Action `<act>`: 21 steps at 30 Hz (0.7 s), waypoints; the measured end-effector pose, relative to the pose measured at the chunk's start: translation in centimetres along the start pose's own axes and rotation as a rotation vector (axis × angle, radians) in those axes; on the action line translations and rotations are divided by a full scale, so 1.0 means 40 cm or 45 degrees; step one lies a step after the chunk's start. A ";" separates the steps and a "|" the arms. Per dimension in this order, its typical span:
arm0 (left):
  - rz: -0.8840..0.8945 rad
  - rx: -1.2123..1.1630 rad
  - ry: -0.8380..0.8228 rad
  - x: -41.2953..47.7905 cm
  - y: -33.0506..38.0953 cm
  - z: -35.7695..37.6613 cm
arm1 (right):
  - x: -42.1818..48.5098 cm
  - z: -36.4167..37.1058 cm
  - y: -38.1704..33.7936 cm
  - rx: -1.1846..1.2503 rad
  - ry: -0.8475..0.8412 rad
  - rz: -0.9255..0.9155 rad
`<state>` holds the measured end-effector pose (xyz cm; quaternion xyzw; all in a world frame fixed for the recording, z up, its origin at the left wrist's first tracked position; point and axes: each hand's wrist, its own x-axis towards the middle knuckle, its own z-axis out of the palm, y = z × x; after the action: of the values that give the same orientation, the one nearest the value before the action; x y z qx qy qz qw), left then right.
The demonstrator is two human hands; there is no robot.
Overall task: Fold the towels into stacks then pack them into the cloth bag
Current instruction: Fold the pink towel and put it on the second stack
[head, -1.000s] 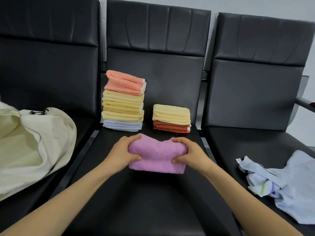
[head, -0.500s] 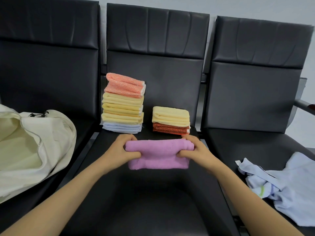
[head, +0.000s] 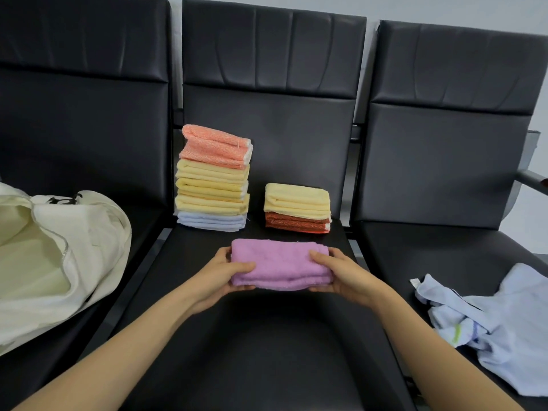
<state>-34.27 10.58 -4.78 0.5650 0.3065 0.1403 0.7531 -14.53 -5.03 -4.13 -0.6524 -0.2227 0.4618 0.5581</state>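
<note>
Head — purple towel crosswise (folded)

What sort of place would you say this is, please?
Probably a waiting area: a row of linked black padded seats against a plain pale wall, with an armrest at the right end.

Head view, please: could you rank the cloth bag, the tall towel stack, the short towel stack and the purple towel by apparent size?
1. cloth bag
2. tall towel stack
3. purple towel and short towel stack: close; the purple one is nearer, so unranked.
</note>
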 end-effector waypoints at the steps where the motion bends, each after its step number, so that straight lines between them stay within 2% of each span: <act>1: -0.005 -0.018 0.000 0.006 -0.004 0.001 | 0.003 -0.009 0.000 0.058 -0.034 0.013; 3: 0.031 -0.017 0.022 0.016 -0.009 0.004 | 0.011 -0.028 0.002 0.148 -0.094 -0.004; 6: 0.112 -0.020 0.061 0.052 0.015 0.008 | 0.032 -0.044 -0.009 0.114 -0.091 -0.075; 11: 0.349 0.241 0.159 0.229 0.164 0.050 | 0.156 -0.073 -0.157 -0.022 0.069 -0.370; 15: 0.502 0.298 0.262 0.387 0.286 0.093 | 0.279 -0.112 -0.294 -0.188 0.173 -0.581; 18: 0.542 0.349 0.343 0.485 0.320 0.108 | 0.361 -0.132 -0.331 -0.219 0.276 -0.636; 21: 0.488 0.432 0.338 0.550 0.296 0.115 | 0.429 -0.147 -0.304 -0.304 0.404 -0.573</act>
<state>-12.81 23.14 0.45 0.7071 0.3091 0.2997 0.5609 1.34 9.10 0.87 -0.7117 -0.3244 0.1895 0.5935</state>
